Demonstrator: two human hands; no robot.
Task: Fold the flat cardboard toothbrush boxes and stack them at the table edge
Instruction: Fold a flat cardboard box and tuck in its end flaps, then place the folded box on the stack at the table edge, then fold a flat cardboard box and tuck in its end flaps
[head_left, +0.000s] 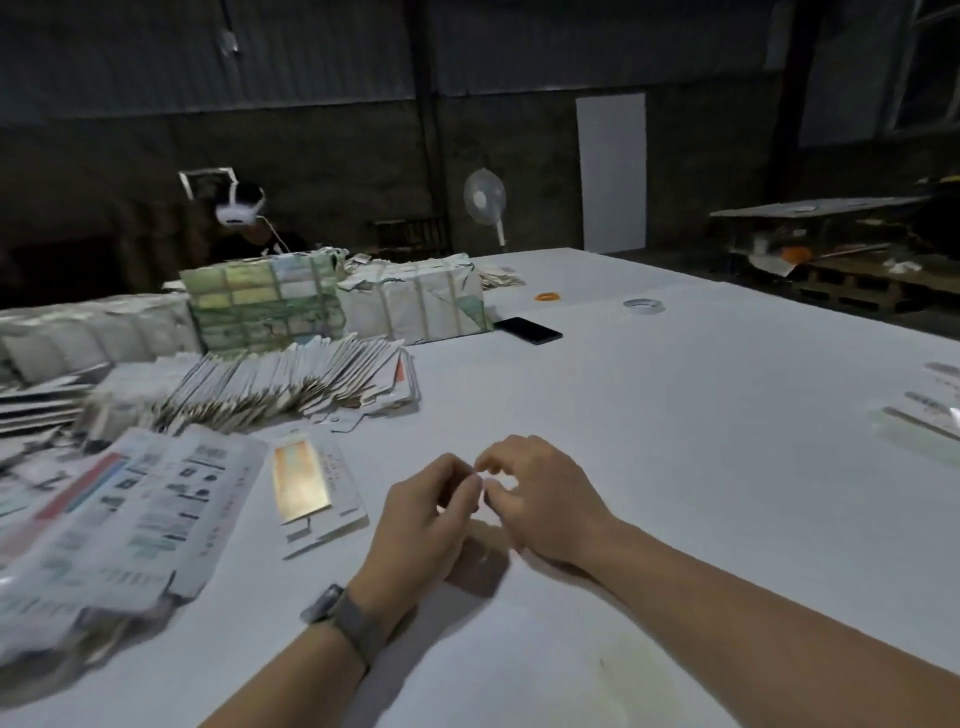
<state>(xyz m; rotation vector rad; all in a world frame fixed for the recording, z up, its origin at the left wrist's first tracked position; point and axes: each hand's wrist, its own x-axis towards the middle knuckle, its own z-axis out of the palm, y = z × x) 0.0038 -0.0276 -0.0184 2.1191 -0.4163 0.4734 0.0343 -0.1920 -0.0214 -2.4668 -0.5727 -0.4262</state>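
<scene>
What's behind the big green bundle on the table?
Behind the green bundle sits a person wearing a white headset. The bundle covers everything below their shoulders, so their hands cannot be seen.

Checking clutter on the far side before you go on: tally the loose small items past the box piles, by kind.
Phone: 1
Tape roll: 1
Orange ring: 1
Total: 3

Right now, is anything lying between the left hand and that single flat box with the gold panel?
Nothing visible. Only bare table separates the left hand from the flat box, which lies just to its left. Both hands hold nothing; the right hand sits beside the left.
</scene>
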